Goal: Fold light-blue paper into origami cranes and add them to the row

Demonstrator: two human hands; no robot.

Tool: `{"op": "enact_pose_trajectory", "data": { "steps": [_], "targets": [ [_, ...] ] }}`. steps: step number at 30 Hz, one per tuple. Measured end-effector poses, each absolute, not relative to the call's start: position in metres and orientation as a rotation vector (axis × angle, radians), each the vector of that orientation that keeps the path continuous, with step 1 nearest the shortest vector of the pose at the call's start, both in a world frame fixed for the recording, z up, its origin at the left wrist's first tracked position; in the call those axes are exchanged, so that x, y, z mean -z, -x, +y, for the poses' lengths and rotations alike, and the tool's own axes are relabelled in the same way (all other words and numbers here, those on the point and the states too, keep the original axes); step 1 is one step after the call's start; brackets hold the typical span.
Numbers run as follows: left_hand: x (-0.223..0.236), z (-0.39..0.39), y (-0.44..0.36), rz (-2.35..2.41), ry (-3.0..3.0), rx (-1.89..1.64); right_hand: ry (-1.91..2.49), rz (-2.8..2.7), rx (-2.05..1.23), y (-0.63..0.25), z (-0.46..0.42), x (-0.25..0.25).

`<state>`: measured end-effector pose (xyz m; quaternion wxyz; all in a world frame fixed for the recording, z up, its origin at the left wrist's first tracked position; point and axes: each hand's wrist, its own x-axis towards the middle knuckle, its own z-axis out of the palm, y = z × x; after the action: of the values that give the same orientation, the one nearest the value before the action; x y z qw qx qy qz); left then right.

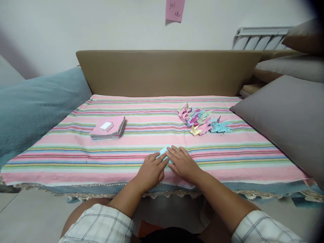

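Note:
A small folded piece of light blue paper (164,152) lies on the striped cloth near the front edge, partly covered by my fingers. My left hand (151,170) rests on its left side, the fingers stretched out over the paper. From the right, my right hand (183,164) lies flat across it with the fingers extended. The fingertips of both hands come close together over the paper. Beyond my right hand is a heap of folded paper cranes (197,118) in pink, purple, yellow, green and blue.
To the left stands a stack of coloured square paper (108,129) with a small white box-like object (106,126) on top. The striped cloth (141,116) covers a sofa seat. A blue cushion (45,104) bounds the left, grey cushions (286,118) the right, and a brown backrest (164,72) the rear.

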<state>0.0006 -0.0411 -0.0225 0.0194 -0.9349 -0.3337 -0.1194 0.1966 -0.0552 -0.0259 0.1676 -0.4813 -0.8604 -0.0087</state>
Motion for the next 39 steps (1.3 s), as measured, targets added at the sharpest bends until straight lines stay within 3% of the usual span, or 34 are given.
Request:
{"op": "enact_pose_trajectory", "data": {
  "steps": [28, 39],
  "targets": [
    [0.008, -0.034, 0.016, -1.294, 2.890, 0.361, 1.481, -2.622, -0.203, -0.200, -0.053, 0.034],
    [-0.005, -0.023, 0.028, -1.721, 2.678, 0.410, 1.510, -2.636, -0.235, -0.198, -0.053, 0.030]
  ]
}}
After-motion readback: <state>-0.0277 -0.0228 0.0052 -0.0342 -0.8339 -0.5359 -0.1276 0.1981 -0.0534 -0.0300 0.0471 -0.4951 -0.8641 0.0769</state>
